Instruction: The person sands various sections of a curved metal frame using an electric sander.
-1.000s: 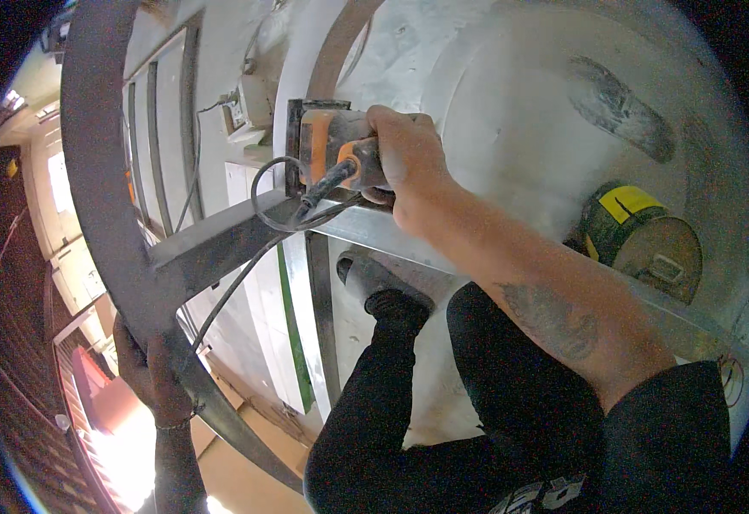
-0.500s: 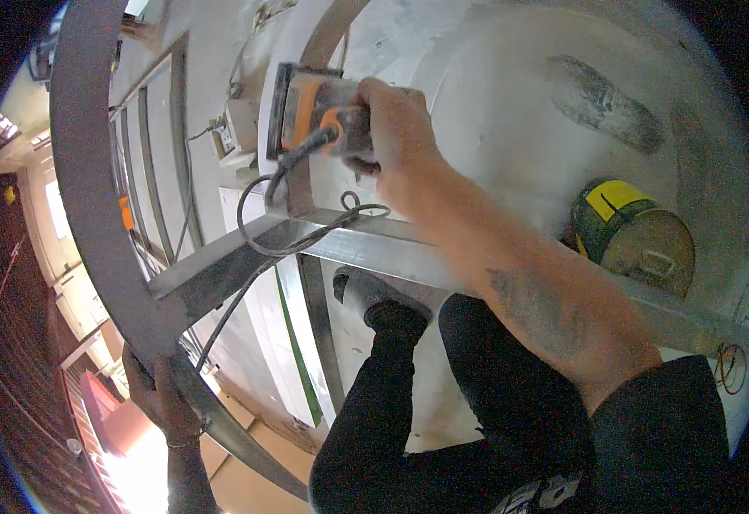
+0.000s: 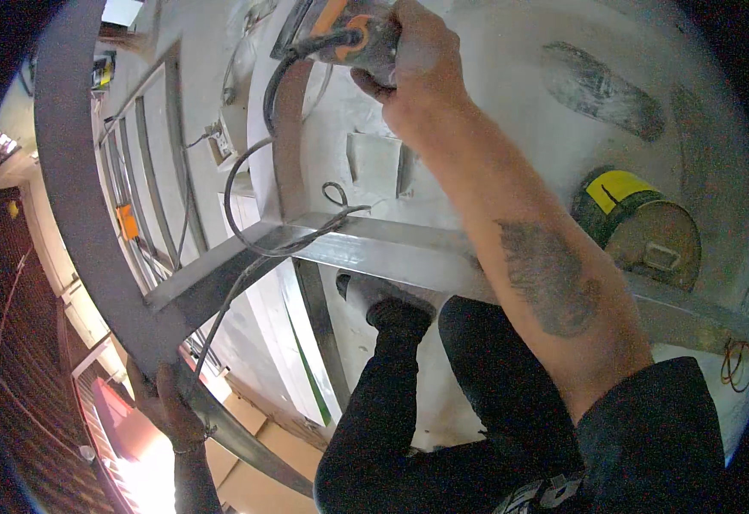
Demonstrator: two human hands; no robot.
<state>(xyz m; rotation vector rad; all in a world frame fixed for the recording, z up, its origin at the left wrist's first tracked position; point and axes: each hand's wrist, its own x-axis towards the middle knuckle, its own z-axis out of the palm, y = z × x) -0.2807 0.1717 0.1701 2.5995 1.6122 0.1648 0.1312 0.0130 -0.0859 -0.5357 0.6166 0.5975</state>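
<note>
An orange and dark electric sander (image 3: 373, 43), dusty, is gripped in my right hand (image 3: 426, 56) at the top of the view. Its flat pad rests against the inner face of a grey metal frame (image 3: 293, 154), near the upper end. A black cord (image 3: 239, 184) runs from the tool, loops over a crossbar and drops toward the lower left. At the lower left, my left hand (image 3: 162, 398) is closed around the metal frame where its bars meet. Some of those fingers are hidden behind the bar.
A shiny crossbar (image 3: 400, 253) spans the frame in front of my legs. On the dusty floor to the right lies a dark round tin (image 3: 653, 240) with a yellow label. A footprint-like mark (image 3: 606, 90) lies beyond it. Thin coiled wire (image 3: 736, 364) hangs at the right.
My right hand and the sander have moved up along the frame, away from me. The cord has shifted with them. My left hand keeps its place on the frame.
</note>
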